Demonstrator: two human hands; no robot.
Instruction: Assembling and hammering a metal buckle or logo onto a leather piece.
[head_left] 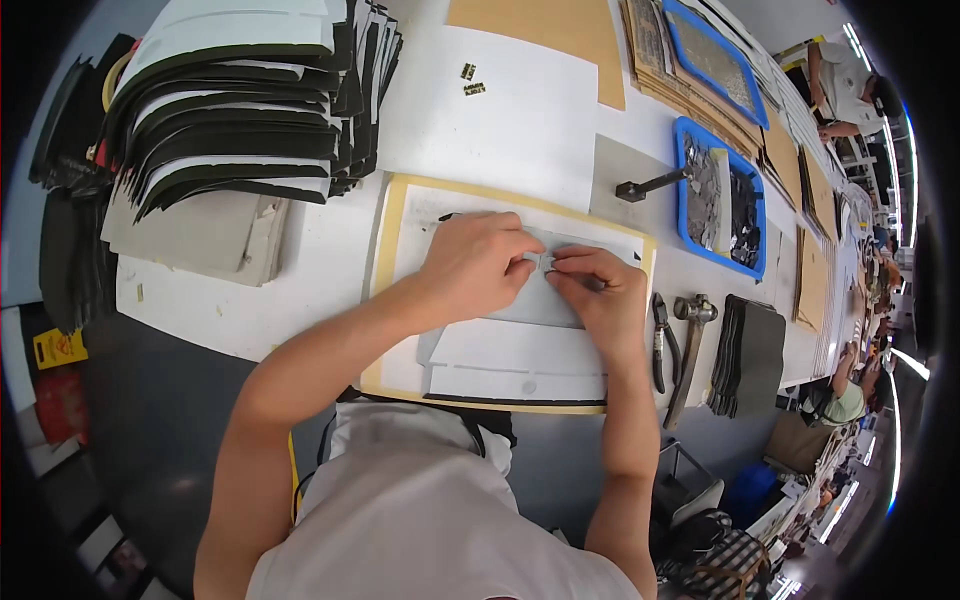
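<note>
My left hand [478, 262] and my right hand [602, 292] meet over a grey flat panel [470, 308]. Both have their thumb and fingers pinched together, fingertips nearly touching. Between the fingertips sits a small pale piece [546, 264], too small to name, apparently at the right hand's fingers. What the left fingers pinch, if anything, is hidden. The panel's near part is a white flap [520, 350] with a dark lower edge. It all lies on a white board with a yellowish border [385, 240].
Stacked black-and-white panels [240, 140] rise at the far left, on grey boards [190, 235]. On the right are pliers [664, 340], a hammer [690, 350], dark pieces [748, 355], a dark-headed tool [650, 186] and a blue tray [690, 232]. Small gold pieces [470, 80] lie ahead.
</note>
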